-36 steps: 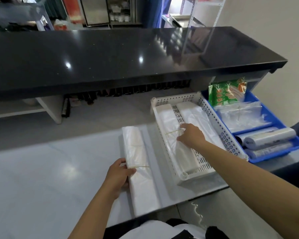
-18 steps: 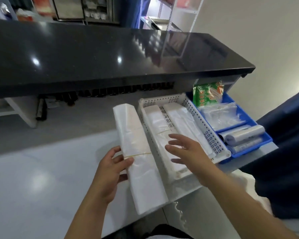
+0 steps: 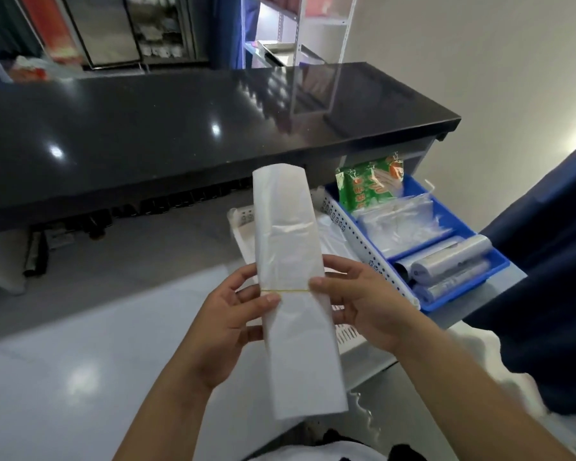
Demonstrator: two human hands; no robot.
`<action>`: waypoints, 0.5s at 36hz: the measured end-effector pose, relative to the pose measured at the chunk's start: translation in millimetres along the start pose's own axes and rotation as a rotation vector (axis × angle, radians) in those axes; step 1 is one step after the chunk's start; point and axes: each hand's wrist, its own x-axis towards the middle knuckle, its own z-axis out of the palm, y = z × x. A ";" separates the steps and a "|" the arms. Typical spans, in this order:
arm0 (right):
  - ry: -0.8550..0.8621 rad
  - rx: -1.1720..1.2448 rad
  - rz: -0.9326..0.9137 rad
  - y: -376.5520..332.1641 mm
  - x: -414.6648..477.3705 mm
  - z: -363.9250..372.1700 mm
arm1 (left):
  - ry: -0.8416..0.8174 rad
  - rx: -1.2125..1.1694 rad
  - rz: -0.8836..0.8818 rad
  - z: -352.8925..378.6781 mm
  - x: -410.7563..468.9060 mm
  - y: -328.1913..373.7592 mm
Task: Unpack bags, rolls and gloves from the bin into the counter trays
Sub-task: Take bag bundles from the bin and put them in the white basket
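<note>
Sagging threatens as left hand (image 3: 226, 322) and right hand (image 3: 363, 311) pinch the bag bundle (image 3: 288, 227) at its rubber band (image 3: 286, 290) over the white tray (image 3: 350, 227), whose near rim could snag limp ends.

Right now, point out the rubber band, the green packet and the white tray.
rubber band (image 3: 286, 290): head view, middle of its visible yellow stretch.
green packet (image 3: 366, 189): head view, its printed front.
white tray (image 3: 363, 242): head view, its perforated right wall.
</note>
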 end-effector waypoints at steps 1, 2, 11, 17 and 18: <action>-0.008 -0.019 0.007 -4.5 5.4 -6.5 | 0.014 0.005 0.002 5.9 7.0 -0.6; -0.012 -0.035 0.008 -7.3 9.4 -9.5 | 0.020 0.009 0.003 8.6 11.3 -1.4; 0.059 -0.023 0.109 -20.0 61.7 -64.6 | 0.470 0.156 -0.005 2.7 53.8 -32.4; 0.108 -0.033 0.217 -10.0 97.7 -80.4 | 0.411 0.129 -0.142 -0.2 67.9 -56.2; 0.093 -0.041 0.223 -8.1 102.9 -78.6 | 0.398 0.142 -0.145 2.4 69.8 -57.9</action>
